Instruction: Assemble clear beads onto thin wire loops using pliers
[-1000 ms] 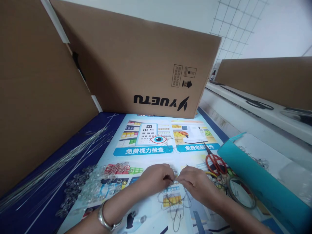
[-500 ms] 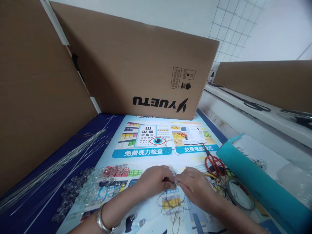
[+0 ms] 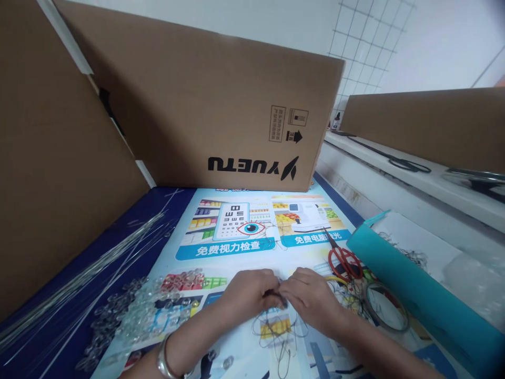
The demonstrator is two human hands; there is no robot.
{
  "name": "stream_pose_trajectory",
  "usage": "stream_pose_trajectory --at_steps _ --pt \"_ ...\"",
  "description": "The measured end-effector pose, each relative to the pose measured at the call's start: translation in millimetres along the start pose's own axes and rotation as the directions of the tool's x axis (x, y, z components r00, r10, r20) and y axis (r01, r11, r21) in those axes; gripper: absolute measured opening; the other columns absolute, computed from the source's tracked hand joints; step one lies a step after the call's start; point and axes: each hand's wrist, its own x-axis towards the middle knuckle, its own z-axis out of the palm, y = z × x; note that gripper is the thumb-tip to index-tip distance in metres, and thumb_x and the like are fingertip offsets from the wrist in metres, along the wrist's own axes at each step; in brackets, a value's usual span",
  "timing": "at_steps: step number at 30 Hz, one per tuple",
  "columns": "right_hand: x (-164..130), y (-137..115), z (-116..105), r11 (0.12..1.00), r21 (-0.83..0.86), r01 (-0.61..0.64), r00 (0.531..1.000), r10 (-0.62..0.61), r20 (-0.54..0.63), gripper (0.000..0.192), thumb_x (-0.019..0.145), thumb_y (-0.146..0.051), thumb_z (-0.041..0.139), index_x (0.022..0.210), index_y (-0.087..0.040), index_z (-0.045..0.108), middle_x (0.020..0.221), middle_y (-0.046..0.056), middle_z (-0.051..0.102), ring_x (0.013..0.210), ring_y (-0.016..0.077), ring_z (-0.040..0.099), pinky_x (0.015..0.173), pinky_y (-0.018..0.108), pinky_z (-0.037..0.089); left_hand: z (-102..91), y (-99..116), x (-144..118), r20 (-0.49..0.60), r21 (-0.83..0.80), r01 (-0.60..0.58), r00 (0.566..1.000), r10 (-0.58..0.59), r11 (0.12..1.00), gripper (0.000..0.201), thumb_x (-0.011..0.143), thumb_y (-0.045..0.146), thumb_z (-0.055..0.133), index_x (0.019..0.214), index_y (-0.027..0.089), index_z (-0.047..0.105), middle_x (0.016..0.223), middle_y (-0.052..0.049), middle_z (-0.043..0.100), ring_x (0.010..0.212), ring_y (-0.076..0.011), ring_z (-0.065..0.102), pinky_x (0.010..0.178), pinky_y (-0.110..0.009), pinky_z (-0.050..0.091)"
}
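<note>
Red-handled scissors, teal folder, brown cardboard box with black lettering, clear beads, blue-and-white poster.

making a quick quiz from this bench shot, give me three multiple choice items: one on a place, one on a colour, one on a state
1. Where do the scissors lie?
A. right of the hands
B. on the cardboard box
C. among the clear beads

2. What colour are the scissor handles?
A. blue
B. red
C. black

3. How are the hands placed?
A. far apart
B. lifted off the poster
C. fingertips together over thin wire

Answers:
1 A, they lie just right of the right hand.
2 B, both handle loops are red.
3 C, the left hand and right hand meet over the wire loops.
</note>
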Motion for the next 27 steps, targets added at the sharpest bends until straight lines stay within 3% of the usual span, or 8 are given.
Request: stream_pose_trajectory --at_steps 5,9,16,24,27 --pt "-1.0 0.4 0.0 0.982 0.131 -0.137 0.987 0.146 -0.061 0.018 0.088 -0.015 0.047 0.081 -0.021 0.062 0.077 0.001 0.063 0.074 0.0139 0.055 0.069 0.025 0.041 -2.7 -1.6 -0.9 0.025 0.009 -0.066 0.997 0.066 0.998 0.017 0.088 0.034 0.05 0.089 0.025 0.064 0.086 0.001 0.065 0.079 -0.0153 0.06 0.066 -0.022 0.039" --pt "0.0 -1.7 -6.2 0.951 0.221 -0.218 0.969 0.238 -0.067 0.015 0.086 -0.014 0.049 0.085 -0.021 0.063 0.081 0.001 0.063 0.077 0.0125 0.057 0.071 0.023 0.043 -13.3 1.1 -3.4 0.039 -0.052 -0.043 0.998 0.045 0.998 0.022 0.09 0.025 0.042 0.095 0.025 0.064 0.09 0.0 0.065 0.082 -0.0156 0.059 0.071 -0.023 0.04" --pt "-1.4 -3.6 -6.9 0.945 0.232 -0.229 0.971 0.238 -0.01 0.018 0.086 -0.013 0.049 0.09 -0.021 0.064 0.083 0.001 0.062 0.08 0.0135 0.057 0.073 0.023 0.044 -21.6 19.1 -5.6 0.055 0.007 0.065 0.996 -0.065 0.998 0.021 0.075 0.041 0.06 0.077 0.02 0.056 0.071 0.002 0.06 0.061 -0.0133 0.05 0.053 -0.023 0.029" --pt "-6.1 2.2 -1.9 0.964 0.181 -0.193 0.981 0.195 0.004 0.021 0.086 -0.012 0.046 0.087 -0.021 0.065 0.082 0.002 0.06 0.079 0.0139 0.056 0.074 0.024 0.044 -12.6 24.1 -5.5 0.049 0.06 0.066 0.996 -0.069 0.996 0.005 0.071 0.024 0.055 0.07 0.02 0.057 0.07 0.002 0.059 0.061 -0.013 0.05 0.053 -0.023 0.027" --pt "-7.3 2.4 0.2 0.969 0.155 -0.193 0.981 0.195 0.006 0.022 0.087 -0.011 0.044 0.086 -0.02 0.065 0.081 0.003 0.06 0.079 0.0142 0.055 0.075 0.024 0.044 -13.5 24.0 -6.0 0.061 0.048 0.057 0.996 -0.06 0.997 0.009 0.073 0.02 0.051 0.072 0.02 0.06 0.07 0.001 0.06 0.061 -0.0133 0.051 0.054 -0.023 0.028"
